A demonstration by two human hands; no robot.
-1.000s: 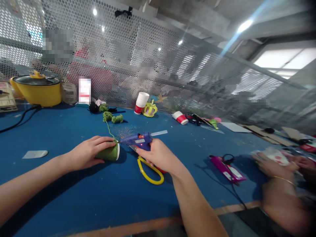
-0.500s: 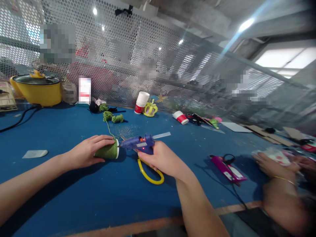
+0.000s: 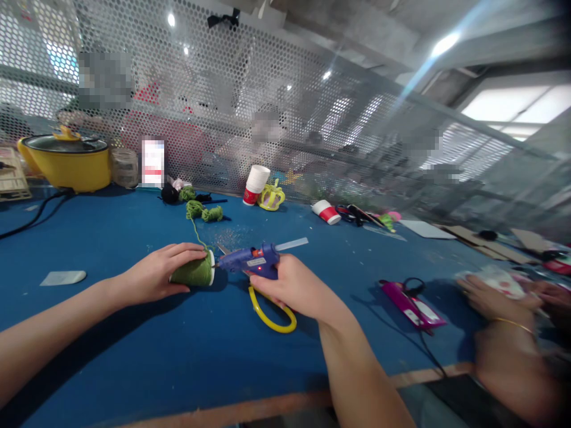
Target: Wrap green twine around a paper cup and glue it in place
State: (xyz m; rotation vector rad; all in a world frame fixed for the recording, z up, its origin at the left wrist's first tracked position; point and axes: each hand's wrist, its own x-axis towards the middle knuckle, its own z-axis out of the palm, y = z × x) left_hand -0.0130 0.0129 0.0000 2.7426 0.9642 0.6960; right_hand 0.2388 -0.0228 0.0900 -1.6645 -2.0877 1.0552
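Note:
My left hand (image 3: 172, 267) is wrapped round a paper cup (image 3: 195, 270) wound with green yarn, lying on its side with its white rim to the right. From the cup a strand runs up to a small bundle of green yarn (image 3: 204, 211). In my right hand (image 3: 289, 283) is a blue glue gun (image 3: 245, 260), its red light on and a clear glue stick out of the back. The nozzle points left and meets the cup's rim; whether it touches is too small to tell. Under the gun lie yellow-handled scissors (image 3: 273, 318), partly hidden.
A yellow electric pot (image 3: 75, 166) stands at the back left, near a lit phone (image 3: 153, 163). White-and-red paper cups (image 3: 256, 184) stand by the mesh wall. To the right lies a purple box-like object (image 3: 413, 306) with a cable, near another person's hands (image 3: 495, 300).
Almost nothing differs. The nozzle and the cup's rim have shifted very slightly against each other; both hands keep their hold.

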